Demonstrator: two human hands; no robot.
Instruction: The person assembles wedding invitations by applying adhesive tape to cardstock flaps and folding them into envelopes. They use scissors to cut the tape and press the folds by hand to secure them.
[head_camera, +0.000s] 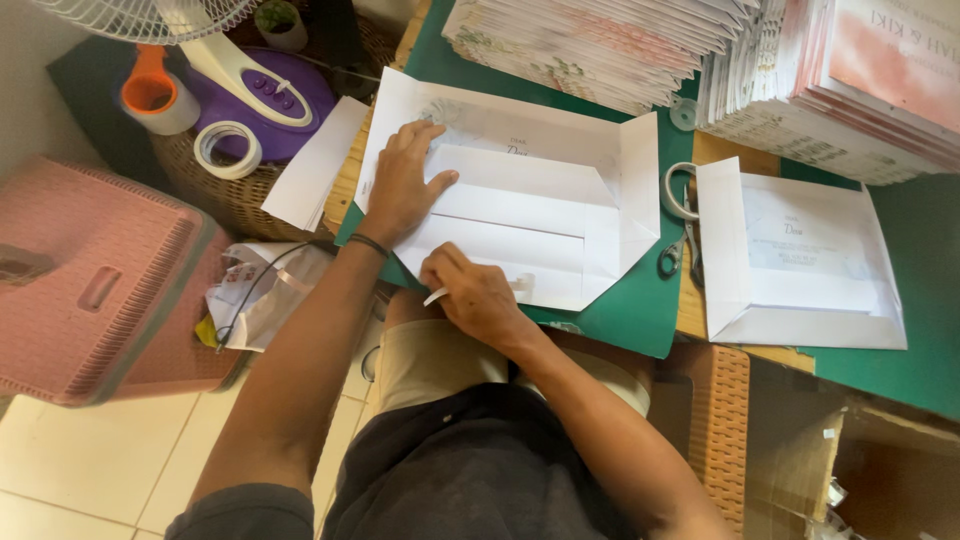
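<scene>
A large white paper envelope (540, 215) lies unfolded on a green mat (620, 315), its flaps creased inward. My left hand (402, 185) presses flat on its left part, fingers spread. My right hand (478, 293) rests on the lower flap and pinches a thin white strip (436, 296), apparently tape backing, beside a piece of clear tape (520, 285). A second folded white envelope (800, 260) lies to the right.
Scissors (680, 235) lie between the two envelopes. Stacks of printed cards (620, 45) stand at the back, more at the back right (850, 80). Tape rolls (227, 148), a fan base (265, 85) and a pink plastic basket (100, 280) are on the left.
</scene>
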